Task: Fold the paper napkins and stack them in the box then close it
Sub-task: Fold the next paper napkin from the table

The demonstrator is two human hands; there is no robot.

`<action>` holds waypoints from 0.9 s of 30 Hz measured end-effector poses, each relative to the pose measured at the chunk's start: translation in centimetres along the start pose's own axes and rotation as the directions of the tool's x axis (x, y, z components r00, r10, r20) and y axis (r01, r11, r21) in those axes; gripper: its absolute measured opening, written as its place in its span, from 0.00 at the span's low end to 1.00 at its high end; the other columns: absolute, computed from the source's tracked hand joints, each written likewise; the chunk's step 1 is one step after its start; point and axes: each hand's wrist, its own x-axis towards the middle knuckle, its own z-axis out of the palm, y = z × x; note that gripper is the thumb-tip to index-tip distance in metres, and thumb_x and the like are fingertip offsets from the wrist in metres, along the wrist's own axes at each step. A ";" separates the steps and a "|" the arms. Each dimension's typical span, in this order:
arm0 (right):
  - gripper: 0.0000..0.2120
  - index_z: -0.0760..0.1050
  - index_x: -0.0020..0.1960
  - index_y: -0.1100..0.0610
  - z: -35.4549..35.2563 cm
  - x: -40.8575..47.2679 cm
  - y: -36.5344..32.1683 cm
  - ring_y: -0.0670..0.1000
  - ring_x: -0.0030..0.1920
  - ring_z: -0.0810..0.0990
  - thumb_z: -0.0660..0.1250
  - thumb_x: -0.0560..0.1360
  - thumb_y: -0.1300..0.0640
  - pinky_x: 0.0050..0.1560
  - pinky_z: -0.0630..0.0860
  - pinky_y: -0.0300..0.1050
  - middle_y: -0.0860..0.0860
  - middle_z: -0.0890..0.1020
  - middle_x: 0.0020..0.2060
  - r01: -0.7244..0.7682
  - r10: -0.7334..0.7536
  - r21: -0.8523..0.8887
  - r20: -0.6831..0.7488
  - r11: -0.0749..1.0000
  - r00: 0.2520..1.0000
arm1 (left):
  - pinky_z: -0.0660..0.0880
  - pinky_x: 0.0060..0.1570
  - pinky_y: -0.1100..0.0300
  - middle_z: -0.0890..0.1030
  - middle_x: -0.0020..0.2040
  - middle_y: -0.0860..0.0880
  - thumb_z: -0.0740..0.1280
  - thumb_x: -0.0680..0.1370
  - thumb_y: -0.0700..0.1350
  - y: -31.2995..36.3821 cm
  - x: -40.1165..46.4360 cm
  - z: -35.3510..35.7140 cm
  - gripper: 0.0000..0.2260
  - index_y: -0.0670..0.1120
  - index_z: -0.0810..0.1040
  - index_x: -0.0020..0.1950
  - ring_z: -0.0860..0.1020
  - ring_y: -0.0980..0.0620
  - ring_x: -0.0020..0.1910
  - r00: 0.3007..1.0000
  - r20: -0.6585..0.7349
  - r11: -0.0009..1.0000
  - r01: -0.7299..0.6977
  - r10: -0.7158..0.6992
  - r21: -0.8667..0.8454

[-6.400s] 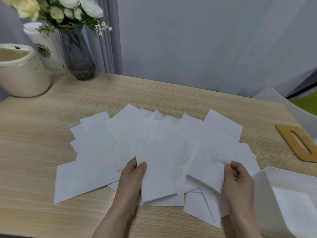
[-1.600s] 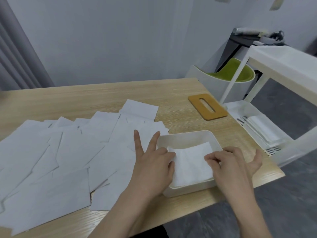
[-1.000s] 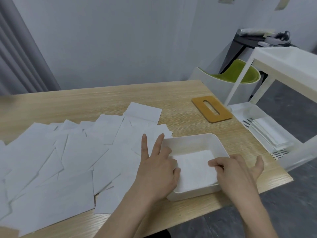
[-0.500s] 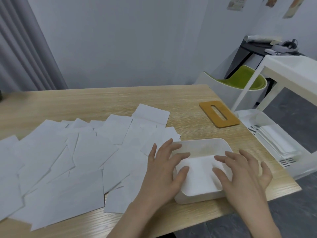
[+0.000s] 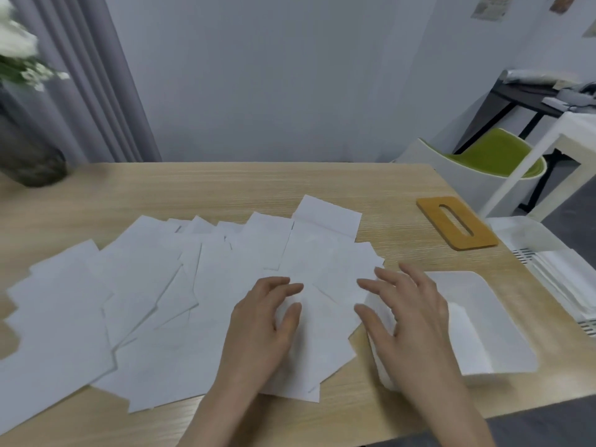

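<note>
The head camera, the only view, looks down on a light wooden tabletop (image 5: 322, 185). A wide fan of white paper napkins (image 5: 154, 285) lies unfolded and overlapping, running from the tabletop's left edge across to its middle.

The person's left hand (image 5: 264, 321) hovers over or rests on the napkins at the right end of the fan, near the front edge; its fingers are loosely spread and pinch nothing. Whether it touches the paper cannot be told. The right hand (image 5: 409, 317) is just beside it, fingers spread and relaxed, holding nothing, reaching from above the box's left wall toward the same napkins.

The white box (image 5: 503, 324) sits near the tabletop's front right corner, open, with at least one folded napkin (image 5: 464, 337) lying flat inside. An orange wooden lid (image 5: 456, 222) with a slot lies well apart, near the right edge.

The step in hand appears to be taking the next napkin to fold. To do it well, the fingers should separate one sheet only from the overlap, bring its corners together squarely, and press the crease flat so that it fits the box.

A dark vase (image 5: 29, 156) of flowers stands at the back left corner.
</note>
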 end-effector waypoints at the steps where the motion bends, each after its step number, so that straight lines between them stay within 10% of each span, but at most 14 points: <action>1: 0.13 0.78 0.60 0.50 0.7 0.0 -0.5 0.50 0.74 0.57 0.69 0.75 0.54 0.68 0.49 0.41 0.49 0.75 0.64 0.021 -0.020 -0.019 0.012 1.000 1.000 | 0.68 0.66 0.53 0.73 0.63 0.61 0.65 0.80 0.45 -0.4 0.0 -0.5 0.12 0.54 0.80 0.62 0.71 0.63 0.63 1.000 -0.010 1.000 0.012 -0.012 0.003; 12: 0.36 0.41 0.78 0.49 9.1 0.5 -3.0 0.48 0.72 0.25 0.45 0.77 0.33 0.73 0.32 0.48 0.51 0.33 0.76 -0.116 0.180 -0.165 0.458 0.979 0.870 | 0.70 0.61 0.57 0.75 0.59 0.62 0.64 0.80 0.45 -3.3 0.0 -3.0 0.11 0.55 0.80 0.60 0.73 0.62 0.59 0.998 -0.005 0.998 0.065 -0.065 0.005; 21: 0.37 0.39 0.78 0.56 9.7 1.4 -2.6 0.48 0.74 0.29 0.42 0.78 0.35 0.74 0.32 0.53 0.49 0.35 0.77 -0.166 0.274 -0.266 0.450 0.950 0.850 | 0.66 0.49 0.77 0.76 0.57 0.64 0.64 0.80 0.43 -4.1 0.4 -3.2 0.11 0.57 0.79 0.57 0.71 0.71 0.57 0.992 -0.044 0.983 0.107 -0.115 -0.150; 27: 0.34 0.40 0.78 0.52 8.8 0.7 -3.3 0.44 0.74 0.31 0.40 0.78 0.36 0.74 0.33 0.51 0.44 0.36 0.77 -0.100 0.193 -0.215 0.473 0.971 0.859 | 0.75 0.54 0.66 0.82 0.55 0.58 0.66 0.79 0.39 -3.4 0.8 -2.7 0.12 0.55 0.81 0.55 0.79 0.64 0.53 0.960 0.012 0.859 0.256 -0.279 -0.443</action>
